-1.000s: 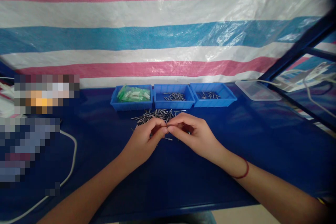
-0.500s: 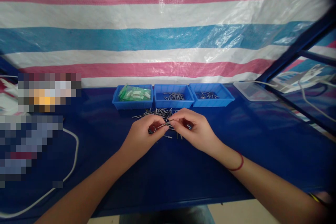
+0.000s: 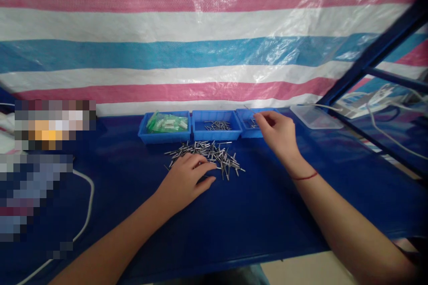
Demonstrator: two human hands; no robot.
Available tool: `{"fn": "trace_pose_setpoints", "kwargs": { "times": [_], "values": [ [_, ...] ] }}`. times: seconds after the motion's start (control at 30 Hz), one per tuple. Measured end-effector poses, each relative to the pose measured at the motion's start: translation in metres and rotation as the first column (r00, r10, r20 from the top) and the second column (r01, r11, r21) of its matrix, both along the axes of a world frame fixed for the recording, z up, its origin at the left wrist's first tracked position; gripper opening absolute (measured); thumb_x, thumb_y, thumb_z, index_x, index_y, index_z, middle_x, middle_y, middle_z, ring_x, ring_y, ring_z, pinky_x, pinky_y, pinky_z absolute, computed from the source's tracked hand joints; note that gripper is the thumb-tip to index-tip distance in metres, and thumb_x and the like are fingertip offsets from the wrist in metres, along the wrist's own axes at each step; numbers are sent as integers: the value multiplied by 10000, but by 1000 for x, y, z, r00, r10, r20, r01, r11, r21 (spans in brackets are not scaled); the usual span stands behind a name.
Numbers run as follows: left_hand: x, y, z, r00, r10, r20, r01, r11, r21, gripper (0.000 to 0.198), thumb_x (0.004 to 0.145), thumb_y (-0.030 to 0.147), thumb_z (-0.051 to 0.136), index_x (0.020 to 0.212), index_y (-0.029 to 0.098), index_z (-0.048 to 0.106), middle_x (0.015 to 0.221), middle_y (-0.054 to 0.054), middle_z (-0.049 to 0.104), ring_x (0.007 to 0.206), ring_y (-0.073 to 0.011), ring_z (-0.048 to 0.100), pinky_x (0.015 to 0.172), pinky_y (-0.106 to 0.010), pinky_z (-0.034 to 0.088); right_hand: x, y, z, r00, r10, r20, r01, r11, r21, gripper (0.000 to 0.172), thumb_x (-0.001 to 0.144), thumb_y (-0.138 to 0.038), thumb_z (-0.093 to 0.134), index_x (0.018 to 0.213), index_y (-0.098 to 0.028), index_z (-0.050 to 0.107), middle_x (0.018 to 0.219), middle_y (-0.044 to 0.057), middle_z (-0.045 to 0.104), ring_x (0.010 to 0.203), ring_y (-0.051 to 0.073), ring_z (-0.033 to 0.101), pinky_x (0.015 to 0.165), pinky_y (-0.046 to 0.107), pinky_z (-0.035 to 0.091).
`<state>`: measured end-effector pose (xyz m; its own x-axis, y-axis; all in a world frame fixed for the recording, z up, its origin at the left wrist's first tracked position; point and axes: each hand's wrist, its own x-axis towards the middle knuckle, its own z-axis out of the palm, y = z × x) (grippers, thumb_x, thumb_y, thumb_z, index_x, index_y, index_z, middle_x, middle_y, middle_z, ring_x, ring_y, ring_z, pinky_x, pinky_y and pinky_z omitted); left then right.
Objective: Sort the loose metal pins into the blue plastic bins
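Loose silver blind rivets (image 3: 224,160) lie in a pile on the blue table. Over the near left part of this pile is my left hand (image 3: 187,180), fingers and thumb apart, holding nothing that I can see. My right hand (image 3: 279,131) is above the right blue bin (image 3: 241,130), its thumb and forefinger pinched. A thin blind rivet (image 3: 247,108) pokes out beyond those fingertips. More rivets lie in that bin, partly hidden by the hand. The middle blue bin (image 3: 216,135) also has rivets in it.
The left blue bin (image 3: 164,136) holds a green plastic bag (image 3: 167,124) of white pieces. A clear plastic lid (image 3: 316,117) lies at the back right beside a blue metal frame (image 3: 347,64). A white cable (image 3: 91,200) curves along the left. Behind hangs a striped sheet (image 3: 167,55).
My hands have parted. The right one has gone up and right from the pile to the right bin with a rivet; the left one has spread its fingers over the pile.
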<state>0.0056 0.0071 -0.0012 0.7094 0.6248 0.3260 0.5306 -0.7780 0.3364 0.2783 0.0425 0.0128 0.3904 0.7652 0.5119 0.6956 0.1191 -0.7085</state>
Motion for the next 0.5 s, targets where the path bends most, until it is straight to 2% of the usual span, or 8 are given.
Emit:
{"fn": "trace_pose_setpoints", "kwargs": {
  "times": [0.1, 0.23, 0.33, 0.4, 0.43, 0.5],
  "values": [
    [2, 0, -2, 996, -10, -87, 13, 999, 34, 217, 904, 303, 540, 1067, 233, 664, 1040, -48, 631, 970, -220, 533, 822, -363, 407, 10, 4, -1, 990, -63, 129, 71, 996, -52, 271, 822, -354, 548, 838, -141, 715, 694, 56, 679, 599, 172, 591, 604, 290, 423],
    [5, 1, 0, 989, -2, -148, 8, 999, 41, 184, 914, 294, 532, 967, 223, 693, 1002, -36, 645, 953, -213, 530, 783, -352, 378, -1, -1, -1, 996, 13, 84, -9, 999, -45, 276, 833, -348, 536, 894, -136, 702, 714, 53, 674, 582, 159, 576, 574, 273, 424],
    [8, 1, 2, 986, 8, -164, 0, 999, 49, 167, 914, 283, 537, 924, 211, 688, 1004, -37, 656, 957, -212, 531, 787, -352, 364, -18, -10, -1, 984, 161, 76, -156, 985, -68, 241, 837, -324, 542, 880, -141, 693, 729, 41, 667, 563, 140, 549, 562, 266, 416],
    [8, 1, 3, 990, 27, -137, -22, 999, 38, 165, 921, 277, 526, 936, 204, 673, 1014, -41, 664, 970, -213, 538, 812, -356, 361, -31, -17, -1, 953, 291, 90, -283, 955, -93, 210, 844, -300, 542, 857, -150, 688, 741, 36, 665, 579, 136, 547, 568, 264, 412],
    [7, 2, 3, 993, 43, -109, -40, 999, 27, 164, 925, 277, 519, 949, 203, 663, 1011, -41, 669, 971, -211, 546, 824, -358, 362, -37, -21, -1, 923, 372, 94, -361, 926, -113, 197, 849, -286, 540, 839, -154, 685, 750, 35, 665, 600, 137, 554, 578, 262, 414],
    [5, 4, 2, 997, 70, -30, -71, 997, -6, 155, 928, 277, 513, 965, 203, 644, 990, -34, 681, 956, -203, 569, 840, -355, 367, -49, -28, -1, 831, 549, 88, -532, 831, -161, 177, 856, -261, 539, 811, -159, 677, 775, 37, 664, 645, 135, 564, 600, 255, 421]
  ]
}}
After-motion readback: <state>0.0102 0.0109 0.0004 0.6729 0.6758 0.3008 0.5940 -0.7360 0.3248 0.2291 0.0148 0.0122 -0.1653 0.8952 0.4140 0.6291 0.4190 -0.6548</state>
